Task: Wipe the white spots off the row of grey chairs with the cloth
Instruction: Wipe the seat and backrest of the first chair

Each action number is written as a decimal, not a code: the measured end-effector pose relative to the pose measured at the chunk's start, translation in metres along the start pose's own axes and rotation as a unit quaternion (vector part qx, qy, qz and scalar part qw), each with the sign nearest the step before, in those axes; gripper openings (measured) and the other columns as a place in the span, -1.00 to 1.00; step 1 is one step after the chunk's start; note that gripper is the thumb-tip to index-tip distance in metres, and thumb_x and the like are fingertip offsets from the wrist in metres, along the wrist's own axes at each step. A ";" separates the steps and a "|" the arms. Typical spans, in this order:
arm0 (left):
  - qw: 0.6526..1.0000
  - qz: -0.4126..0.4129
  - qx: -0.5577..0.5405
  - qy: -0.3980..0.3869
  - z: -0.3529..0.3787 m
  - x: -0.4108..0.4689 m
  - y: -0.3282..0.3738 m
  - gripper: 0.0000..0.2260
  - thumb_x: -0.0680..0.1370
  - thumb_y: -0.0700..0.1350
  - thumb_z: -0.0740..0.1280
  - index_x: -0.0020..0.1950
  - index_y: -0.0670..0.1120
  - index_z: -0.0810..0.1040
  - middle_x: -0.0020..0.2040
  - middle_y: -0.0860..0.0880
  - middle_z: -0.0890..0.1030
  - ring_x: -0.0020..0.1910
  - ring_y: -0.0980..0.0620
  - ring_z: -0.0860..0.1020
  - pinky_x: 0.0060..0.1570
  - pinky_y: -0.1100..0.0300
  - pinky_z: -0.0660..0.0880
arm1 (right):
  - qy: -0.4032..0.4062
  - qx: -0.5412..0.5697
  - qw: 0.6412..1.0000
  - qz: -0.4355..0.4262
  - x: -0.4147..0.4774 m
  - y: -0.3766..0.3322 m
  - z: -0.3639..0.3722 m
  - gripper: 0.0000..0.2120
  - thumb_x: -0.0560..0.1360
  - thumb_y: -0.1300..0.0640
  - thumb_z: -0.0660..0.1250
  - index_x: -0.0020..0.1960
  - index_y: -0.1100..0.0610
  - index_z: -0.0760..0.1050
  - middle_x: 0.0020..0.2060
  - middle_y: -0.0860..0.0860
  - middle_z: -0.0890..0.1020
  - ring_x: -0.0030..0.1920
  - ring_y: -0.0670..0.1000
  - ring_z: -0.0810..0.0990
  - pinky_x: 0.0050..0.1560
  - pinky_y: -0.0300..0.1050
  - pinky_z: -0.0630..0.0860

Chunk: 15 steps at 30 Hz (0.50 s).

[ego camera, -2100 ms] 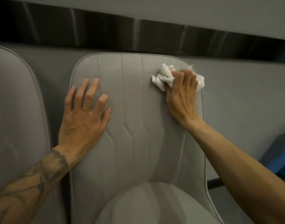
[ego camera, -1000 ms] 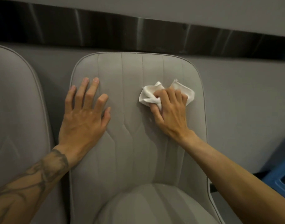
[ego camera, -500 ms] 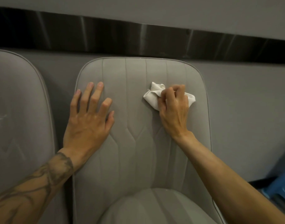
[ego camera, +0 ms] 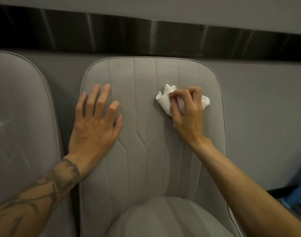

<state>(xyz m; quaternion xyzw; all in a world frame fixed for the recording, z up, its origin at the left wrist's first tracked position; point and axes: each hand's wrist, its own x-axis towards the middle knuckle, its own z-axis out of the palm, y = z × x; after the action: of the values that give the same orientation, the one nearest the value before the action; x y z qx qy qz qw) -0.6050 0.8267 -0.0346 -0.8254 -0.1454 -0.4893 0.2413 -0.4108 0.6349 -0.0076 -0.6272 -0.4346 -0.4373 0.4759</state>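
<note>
Gripping 1 cloth [ego camera: 165,101]: right hand [ego camera: 189,115] | left hand [ego camera: 95,125] flat, fingers spread | 2 chairs [ego camera: 146,168]

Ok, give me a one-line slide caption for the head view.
Right hand presses a white cloth to the grey chair backrest while the left hand lies flat on it.

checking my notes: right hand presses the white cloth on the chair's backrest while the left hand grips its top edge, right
Not quite. In the head view the left hand lies flat on the backrest, below its top edge. The right hand does press the cloth there.
</note>
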 end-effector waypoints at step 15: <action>1.000 0.001 0.000 0.000 -0.002 0.000 0.000 -0.65 0.72 0.03 0.12 0.41 -0.15 0.40 0.63 -0.26 0.23 0.65 -0.30 0.16 0.61 -0.28 0.09 | -0.021 -0.185 0.983 0.004 0.009 0.008 -0.004 -0.73 0.64 -0.08 0.22 0.20 0.08 0.44 0.05 0.11 0.47 0.04 0.10 0.37 0.07 0.04 0.31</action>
<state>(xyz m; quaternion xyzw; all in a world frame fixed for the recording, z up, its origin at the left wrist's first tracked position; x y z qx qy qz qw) -0.6061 0.8255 -0.0343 -0.8254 -0.1444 -0.4894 0.2415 -0.4013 0.6311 0.0003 -0.7149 -0.3535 -0.4953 0.3442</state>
